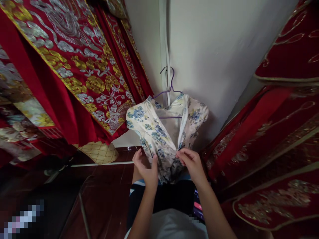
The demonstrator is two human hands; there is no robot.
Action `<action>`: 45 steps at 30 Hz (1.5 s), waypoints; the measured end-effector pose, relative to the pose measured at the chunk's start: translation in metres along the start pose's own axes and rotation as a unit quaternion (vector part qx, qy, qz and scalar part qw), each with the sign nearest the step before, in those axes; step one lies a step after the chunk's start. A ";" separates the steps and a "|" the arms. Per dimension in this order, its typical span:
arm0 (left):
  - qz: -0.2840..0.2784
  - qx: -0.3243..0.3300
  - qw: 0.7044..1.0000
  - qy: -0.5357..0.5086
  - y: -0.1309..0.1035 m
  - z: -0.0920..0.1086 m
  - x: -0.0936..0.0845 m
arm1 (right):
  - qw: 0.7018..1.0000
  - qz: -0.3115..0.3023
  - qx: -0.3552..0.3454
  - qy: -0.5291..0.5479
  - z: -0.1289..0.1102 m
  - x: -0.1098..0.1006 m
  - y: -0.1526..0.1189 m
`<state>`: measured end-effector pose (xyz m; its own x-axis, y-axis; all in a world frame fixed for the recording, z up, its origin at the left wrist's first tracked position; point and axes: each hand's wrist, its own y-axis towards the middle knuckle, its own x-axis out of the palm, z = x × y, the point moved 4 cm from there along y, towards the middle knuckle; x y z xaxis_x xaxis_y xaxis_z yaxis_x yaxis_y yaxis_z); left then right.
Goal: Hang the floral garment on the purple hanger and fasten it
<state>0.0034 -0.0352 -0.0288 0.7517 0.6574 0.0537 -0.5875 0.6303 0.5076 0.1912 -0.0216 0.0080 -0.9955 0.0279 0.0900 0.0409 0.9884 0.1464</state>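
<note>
A short-sleeved floral blouse (159,132), cream with blue flowers, hangs by a purple hanger (171,79) in front of the wall. Its V-shaped neckline gapes, with a white inner edge showing. At the bottom of that neckline my right hand (191,162) pinches the fabric between thumb and fingers. My left hand (147,167) is at the blouse's left side, fingers slightly curled and thumb apart, holding nothing. Whether its fingertips touch the cloth I cannot tell. The lower end of the blouse hangs down near my lap.
Red garments (99,76) with gold and silver embroidery hang at the left. More dark red embroidered cloth (269,142) hangs close on the right. A pale wall (211,39) stands behind. A phone (198,205) with a lit screen lies beside my right forearm.
</note>
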 end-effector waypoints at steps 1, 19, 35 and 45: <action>-0.024 0.046 0.998 0.018 -0.002 0.006 0.002 | 1.000 -0.011 -0.001 -0.007 -0.002 0.002 -0.001; -0.375 0.052 0.925 0.036 -0.019 0.032 0.044 | 0.986 0.019 0.029 0.163 -0.060 0.004 0.071; -0.331 0.136 0.934 -0.002 0.058 0.089 0.066 | 0.973 0.088 -0.068 0.203 -0.116 0.025 0.108; -0.316 0.363 0.876 0.037 0.129 0.160 0.114 | 0.976 0.080 -0.186 0.085 -0.109 0.015 0.100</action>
<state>0.0611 0.0545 0.1808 0.8203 0.3136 -0.4783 0.3053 0.4670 0.8299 0.1895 0.0618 0.1315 -0.9469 0.1202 0.2982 0.2535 0.8496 0.4626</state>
